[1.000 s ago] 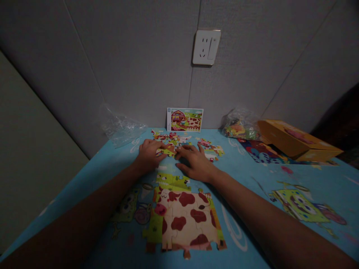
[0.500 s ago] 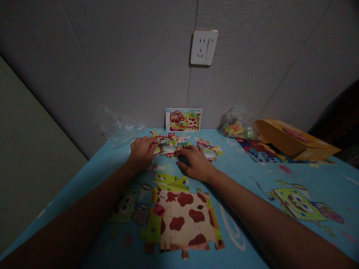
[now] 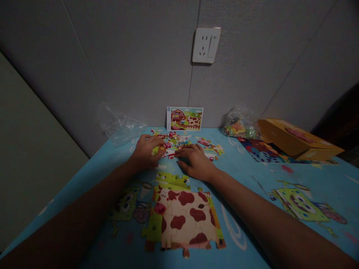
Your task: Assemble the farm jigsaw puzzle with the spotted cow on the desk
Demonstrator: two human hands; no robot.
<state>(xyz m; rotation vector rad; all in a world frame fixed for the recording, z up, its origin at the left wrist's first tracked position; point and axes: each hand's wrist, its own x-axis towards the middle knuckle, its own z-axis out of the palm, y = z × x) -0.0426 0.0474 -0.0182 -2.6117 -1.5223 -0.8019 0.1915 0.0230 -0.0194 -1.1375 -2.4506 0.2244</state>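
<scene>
My left hand (image 3: 147, 152) rests at the left side of a pile of loose puzzle pieces (image 3: 182, 142), fingers curled and pinching a green and yellow piece (image 3: 155, 150). Beside it, my right hand (image 3: 196, 161) lies palm down on the blue tablecloth (image 3: 252, 179), fingers stretched toward the pile and touching its near edge. The assembled part of the puzzle (image 3: 183, 215), a white cow with brown patches, lies nearer to me between my forearms. A small reference picture (image 3: 184, 119) leans against the wall behind the pile.
An empty clear plastic bag (image 3: 119, 127) lies at the back left. A bag of more pieces (image 3: 239, 125) and a yellow box (image 3: 295, 140) sit at the back right. A wall socket (image 3: 206, 45) is above. The table's left edge drops off.
My left hand went left to the pile's edge, then came back right with a green piece between its fingers. My right hand stayed almost still.
</scene>
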